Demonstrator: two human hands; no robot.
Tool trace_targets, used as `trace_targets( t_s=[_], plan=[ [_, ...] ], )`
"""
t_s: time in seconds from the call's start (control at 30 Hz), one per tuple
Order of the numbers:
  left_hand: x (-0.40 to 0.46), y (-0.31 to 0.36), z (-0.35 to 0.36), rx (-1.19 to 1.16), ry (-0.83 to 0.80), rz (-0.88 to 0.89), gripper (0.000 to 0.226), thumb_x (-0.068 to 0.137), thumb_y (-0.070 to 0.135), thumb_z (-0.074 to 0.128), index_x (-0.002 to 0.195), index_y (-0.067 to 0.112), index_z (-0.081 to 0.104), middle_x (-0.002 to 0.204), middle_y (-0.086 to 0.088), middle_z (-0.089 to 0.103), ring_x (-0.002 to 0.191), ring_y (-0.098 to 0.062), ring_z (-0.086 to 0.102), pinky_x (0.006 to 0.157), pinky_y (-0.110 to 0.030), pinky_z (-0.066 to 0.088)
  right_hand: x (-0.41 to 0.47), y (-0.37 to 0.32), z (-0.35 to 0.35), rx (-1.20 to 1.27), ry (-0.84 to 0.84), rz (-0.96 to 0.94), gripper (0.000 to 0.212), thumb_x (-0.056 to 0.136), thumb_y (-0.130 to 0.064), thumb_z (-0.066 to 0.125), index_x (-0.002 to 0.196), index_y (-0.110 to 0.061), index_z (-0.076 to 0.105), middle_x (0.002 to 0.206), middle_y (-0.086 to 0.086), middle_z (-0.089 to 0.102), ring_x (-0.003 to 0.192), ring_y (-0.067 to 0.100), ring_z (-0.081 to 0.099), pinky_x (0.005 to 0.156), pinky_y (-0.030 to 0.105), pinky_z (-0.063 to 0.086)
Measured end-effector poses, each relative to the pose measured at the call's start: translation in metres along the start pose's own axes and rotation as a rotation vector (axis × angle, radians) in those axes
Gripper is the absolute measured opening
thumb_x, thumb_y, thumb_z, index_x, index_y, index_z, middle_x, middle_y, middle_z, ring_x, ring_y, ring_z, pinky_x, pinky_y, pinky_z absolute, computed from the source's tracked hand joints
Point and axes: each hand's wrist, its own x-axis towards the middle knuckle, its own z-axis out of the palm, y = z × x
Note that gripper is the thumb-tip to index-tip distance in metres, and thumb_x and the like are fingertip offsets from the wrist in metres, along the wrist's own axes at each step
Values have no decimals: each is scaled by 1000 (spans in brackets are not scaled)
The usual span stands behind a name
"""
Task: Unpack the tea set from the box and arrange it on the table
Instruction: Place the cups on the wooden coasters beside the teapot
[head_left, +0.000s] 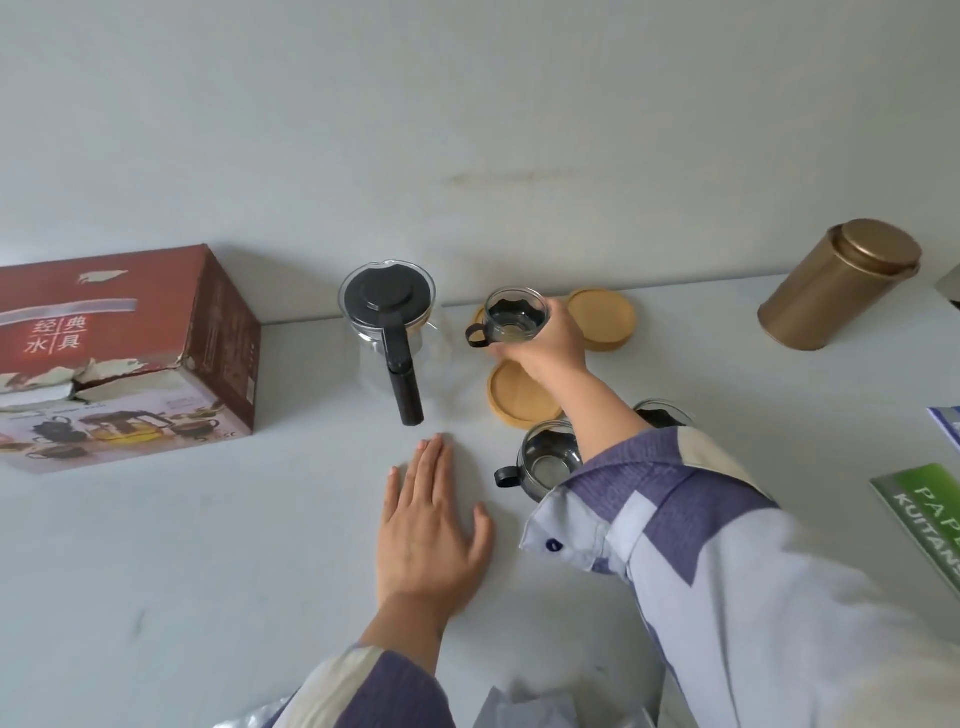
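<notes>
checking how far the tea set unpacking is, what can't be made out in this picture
- Head view: the third cup is mostly hidden behind the right sleeve.
- Coaster under the held cup: covered by the cup and the right hand.
- Box: its inside is not shown.
- Green booklet: cut off by the right edge.

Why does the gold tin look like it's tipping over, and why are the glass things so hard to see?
Head view: the wide-angle lens bends the edges, so the gold tin leans though it probably stands upright. Head view: light is soft and even, with faint shadows, so the clear glass teapot and the cup in the right hand fade into the pale table.
</notes>
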Motion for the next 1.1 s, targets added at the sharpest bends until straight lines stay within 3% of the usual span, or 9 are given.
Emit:
trace_targets(
  t_s=[0.3,0.47,0.57,0.67,0.8,0.9,1.0,1.1],
  plan=[
    [1,0,1,1,11,0,73,85,47,38,148,11,30,155,0,27,145,-10,17,118,-33,3,18,7,12,-108,24,-4,87,47,-25,92,123,-10,52,122,5,58,113,23,55,96,34,47],
    [0,0,1,0,15,1,75,84,49,33,149,13,25,157,2,22,145,-8,12,118,-32,0,14,8,0,-166,-34,9,112,55,-31,90,143,-8,26,142,11,41,133,28,36,110,41,33],
    [-1,0,0,7,14,5,76,83,51,28,150,14,23,158,2,19,146,-9,10,118,-30,-4,-5,4,-21,-78,-49,47,101,67,-32,83,145,-11,23,141,9,42,129,24,42,106,35,37],
    [0,1,0,24,7,5,78,82,52,23,151,14,19,159,2,15,146,-10,8,118,-29,-6,-45,-4,-45,18,-78,74,76,80,-31,73,141,-15,32,131,4,53,112,14,53,86,25,41],
    [-1,1,0,33,-1,-5,79,82,52,22,151,14,17,159,1,14,146,-12,9,118,-31,-4,-103,2,-61,22,-109,27,76,76,-25,76,140,-16,35,134,5,49,120,16,49,101,28,40],
    [-2,0,0,26,-5,-5,78,83,51,24,151,14,17,159,1,15,146,-12,9,119,-32,-3,-143,15,-58,-64,15,-116,85,72,-21,79,142,-9,31,141,7,40,132,19,36,106,19,24],
    [-1,0,2,29,-4,-7,80,81,53,20,151,13,18,159,0,16,146,-13,10,119,-33,-1,-174,31,-38,-48,257,-158,88,70,-15,80,141,-2,30,143,14,36,136,27,29,114,33,23],
    [-2,-1,3,34,-5,-3,81,80,53,20,150,12,20,158,-1,18,146,-14,12,120,-35,2,-186,47,-15,7,361,-59,91,68,-13,81,141,2,28,143,19,35,136,33,30,114,41,26]
  ],
)
